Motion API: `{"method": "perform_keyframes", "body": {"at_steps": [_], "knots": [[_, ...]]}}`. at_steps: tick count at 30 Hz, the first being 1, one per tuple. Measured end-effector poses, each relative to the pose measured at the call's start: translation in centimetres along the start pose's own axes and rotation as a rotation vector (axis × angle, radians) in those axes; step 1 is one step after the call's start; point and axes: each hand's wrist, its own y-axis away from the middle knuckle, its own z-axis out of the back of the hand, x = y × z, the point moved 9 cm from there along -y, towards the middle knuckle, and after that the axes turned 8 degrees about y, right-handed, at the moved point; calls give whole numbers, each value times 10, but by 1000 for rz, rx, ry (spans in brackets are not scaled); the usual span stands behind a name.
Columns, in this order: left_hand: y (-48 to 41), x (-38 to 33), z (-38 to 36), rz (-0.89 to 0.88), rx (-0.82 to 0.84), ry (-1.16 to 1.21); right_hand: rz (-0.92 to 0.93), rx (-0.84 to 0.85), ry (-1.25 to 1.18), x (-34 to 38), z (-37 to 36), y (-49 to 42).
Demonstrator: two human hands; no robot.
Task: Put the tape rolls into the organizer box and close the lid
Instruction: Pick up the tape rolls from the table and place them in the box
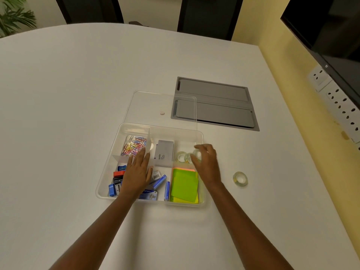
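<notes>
A: How should this tape roll (197,154) go in?

B: Low into the box's (200,204) back right compartment beside the roll (181,156) lying there. One roll (240,178) waits on the table (78,94).

A: And the hands?

B: Right hand (205,164) pinches the roll, fingers curled; left hand (137,172) lies flat and empty over the box.

This is an office meeting room. A large white rounded counter (97,94) has a grey cable hatch (216,104) set into its top, dark chairs (206,14) stand at its far edge, and a black wall screen (329,32) hangs above a strip of wall sockets (339,102). A clear organizer box (155,202) of paper clips (134,146) and sticky notes (184,185) fits that.
</notes>
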Motion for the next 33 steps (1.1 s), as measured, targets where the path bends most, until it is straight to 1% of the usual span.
{"method": "perform_keyframes", "body": {"at_steps": [2,4,6,9,10,12,16,17,19,23,27,30,33], "knots": [[0,0,0,2,2,-1,76,117,93,15,-20,-8],[0,0,0,2,3,-3,106,184,139,21,-32,-13],[1,1,0,2,2,1,118,149,115,22,-29,-14],[0,1,-1,2,1,10,79,-33,52,2,-3,-5],[0,1,-1,4,1,11,40,-85,65,-11,4,0],[-1,1,-1,6,1,10,-89,-130,125,-48,15,12],[0,2,-2,9,2,2,-418,-41,310,-124,19,45],[0,2,-2,9,1,-1,-462,-25,334,-135,19,53],[0,1,-1,8,-2,6,-492,-20,326,-143,19,62],[0,0,0,3,2,5,-490,-23,239,-140,17,57],[0,0,0,7,9,3,-492,-108,39,-118,23,42],[0,1,0,8,11,2,-366,-172,-47,-76,26,20],[0,1,0,8,11,11,-197,-145,-53,-31,19,0]]}}
